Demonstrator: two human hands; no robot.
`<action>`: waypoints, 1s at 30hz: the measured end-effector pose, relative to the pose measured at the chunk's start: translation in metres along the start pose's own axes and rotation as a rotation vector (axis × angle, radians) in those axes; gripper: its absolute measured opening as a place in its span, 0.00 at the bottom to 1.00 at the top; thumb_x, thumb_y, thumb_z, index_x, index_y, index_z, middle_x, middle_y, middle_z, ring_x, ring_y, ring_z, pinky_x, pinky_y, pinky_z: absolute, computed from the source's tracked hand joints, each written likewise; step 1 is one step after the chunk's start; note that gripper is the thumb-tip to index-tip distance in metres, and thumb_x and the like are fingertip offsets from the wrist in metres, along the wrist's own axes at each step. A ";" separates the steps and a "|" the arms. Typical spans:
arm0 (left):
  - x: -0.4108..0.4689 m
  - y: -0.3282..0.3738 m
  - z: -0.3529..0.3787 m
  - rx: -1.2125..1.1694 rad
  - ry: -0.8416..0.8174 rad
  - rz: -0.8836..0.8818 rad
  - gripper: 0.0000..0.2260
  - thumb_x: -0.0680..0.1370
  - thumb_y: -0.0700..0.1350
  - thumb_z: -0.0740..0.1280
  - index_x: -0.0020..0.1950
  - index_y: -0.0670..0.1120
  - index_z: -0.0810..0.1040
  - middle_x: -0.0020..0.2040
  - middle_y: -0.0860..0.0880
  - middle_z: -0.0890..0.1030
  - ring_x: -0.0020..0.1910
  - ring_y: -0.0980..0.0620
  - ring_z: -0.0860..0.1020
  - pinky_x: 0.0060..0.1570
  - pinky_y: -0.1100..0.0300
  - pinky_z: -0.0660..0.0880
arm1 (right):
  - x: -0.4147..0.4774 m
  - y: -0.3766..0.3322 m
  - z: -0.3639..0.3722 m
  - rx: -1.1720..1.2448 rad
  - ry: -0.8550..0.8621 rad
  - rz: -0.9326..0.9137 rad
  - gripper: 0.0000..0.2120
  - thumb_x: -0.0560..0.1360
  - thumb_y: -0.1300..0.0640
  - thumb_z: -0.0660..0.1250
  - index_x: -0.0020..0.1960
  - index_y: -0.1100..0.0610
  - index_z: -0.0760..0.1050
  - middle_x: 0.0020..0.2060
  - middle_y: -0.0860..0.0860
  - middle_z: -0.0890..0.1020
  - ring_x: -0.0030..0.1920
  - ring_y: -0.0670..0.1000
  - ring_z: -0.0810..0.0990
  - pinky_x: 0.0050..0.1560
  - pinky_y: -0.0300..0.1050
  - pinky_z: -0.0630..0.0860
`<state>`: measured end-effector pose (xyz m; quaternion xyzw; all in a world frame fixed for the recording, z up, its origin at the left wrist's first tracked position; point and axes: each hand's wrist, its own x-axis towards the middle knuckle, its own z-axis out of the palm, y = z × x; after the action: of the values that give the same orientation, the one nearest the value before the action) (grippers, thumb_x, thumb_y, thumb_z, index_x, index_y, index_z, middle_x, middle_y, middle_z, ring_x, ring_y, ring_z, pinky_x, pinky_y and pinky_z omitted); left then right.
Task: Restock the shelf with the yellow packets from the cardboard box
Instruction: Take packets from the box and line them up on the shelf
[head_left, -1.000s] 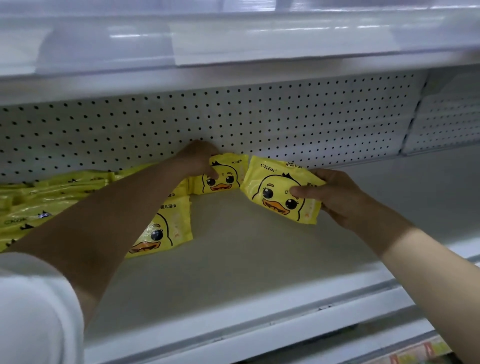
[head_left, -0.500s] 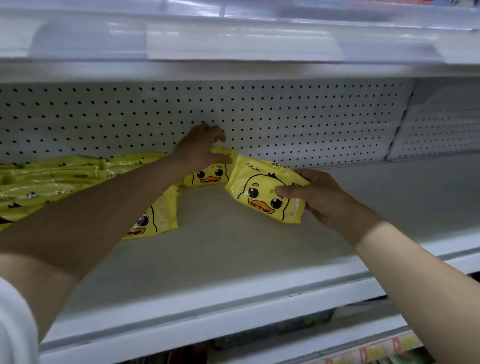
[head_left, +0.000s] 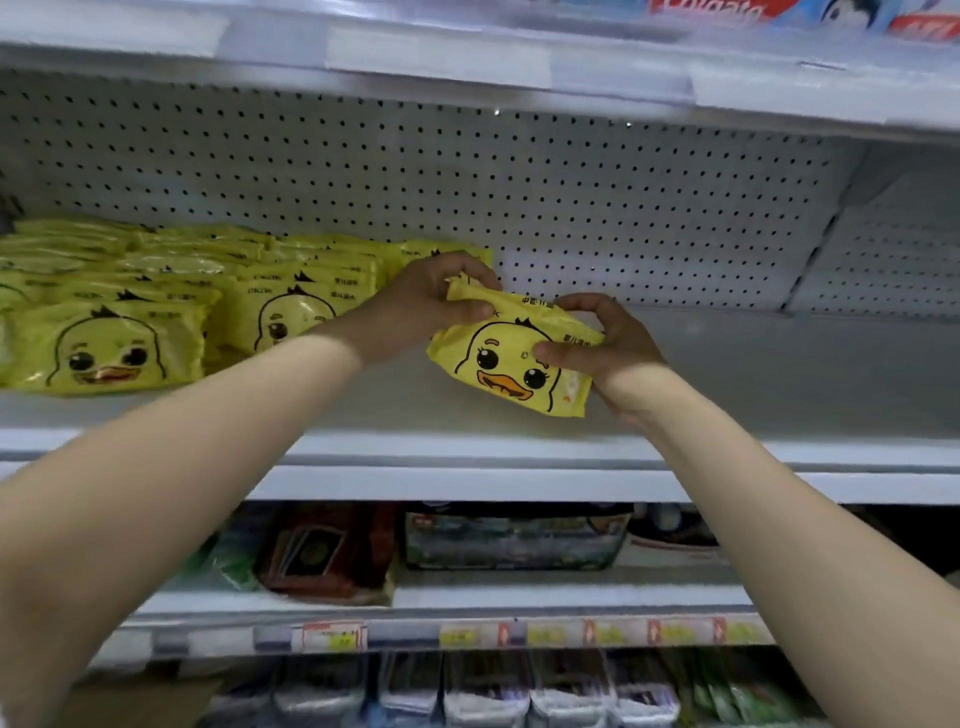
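Item in hand: one packet (head_left: 514, 358), duck face outward and tilting, hanging over the middle of the shelf (head_left: 779, 374) nearer the front edge; whether it is touching the shelf cannot be told
Left hand (head_left: 431, 306): fingers curling over the packet's upper left corner, thumb pressing on its face
Right hand (head_left: 597, 343): thumb lying on the face, fingers wrapping round the right edge
Stocked: rows (head_left: 114, 343) of like packets filling the shelf's left end, running from front edge to pegboard (head_left: 571, 208)
Outstanding, as a judgement: this packet is waiting to go just right of the rows; the right half is lying bare, so restocking is looking partway done
Box: not showing; remaining count unknown
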<state>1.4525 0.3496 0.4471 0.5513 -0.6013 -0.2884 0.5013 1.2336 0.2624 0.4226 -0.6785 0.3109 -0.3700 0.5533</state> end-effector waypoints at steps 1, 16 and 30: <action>-0.011 0.003 0.004 0.000 0.033 -0.003 0.10 0.74 0.38 0.73 0.52 0.50 0.80 0.52 0.47 0.80 0.47 0.51 0.80 0.48 0.53 0.78 | -0.007 0.001 0.000 -0.009 0.015 -0.026 0.29 0.57 0.56 0.85 0.54 0.45 0.78 0.59 0.55 0.82 0.54 0.58 0.84 0.52 0.61 0.82; -0.144 0.034 0.000 -0.146 0.373 -0.353 0.05 0.76 0.38 0.70 0.45 0.47 0.77 0.37 0.50 0.83 0.35 0.54 0.81 0.33 0.63 0.76 | -0.071 0.001 0.044 0.243 -0.198 0.039 0.04 0.71 0.64 0.75 0.42 0.58 0.80 0.36 0.53 0.85 0.37 0.51 0.83 0.42 0.47 0.79; -0.112 0.016 -0.136 0.515 0.299 -0.443 0.06 0.70 0.43 0.78 0.40 0.49 0.82 0.42 0.53 0.83 0.42 0.59 0.79 0.41 0.65 0.73 | 0.010 -0.011 0.154 0.055 -0.133 0.092 0.04 0.69 0.61 0.78 0.40 0.54 0.85 0.43 0.51 0.87 0.52 0.55 0.85 0.57 0.59 0.81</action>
<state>1.5594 0.4876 0.4745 0.8121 -0.4405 -0.1454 0.3541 1.3690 0.3362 0.4175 -0.6712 0.2942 -0.3066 0.6074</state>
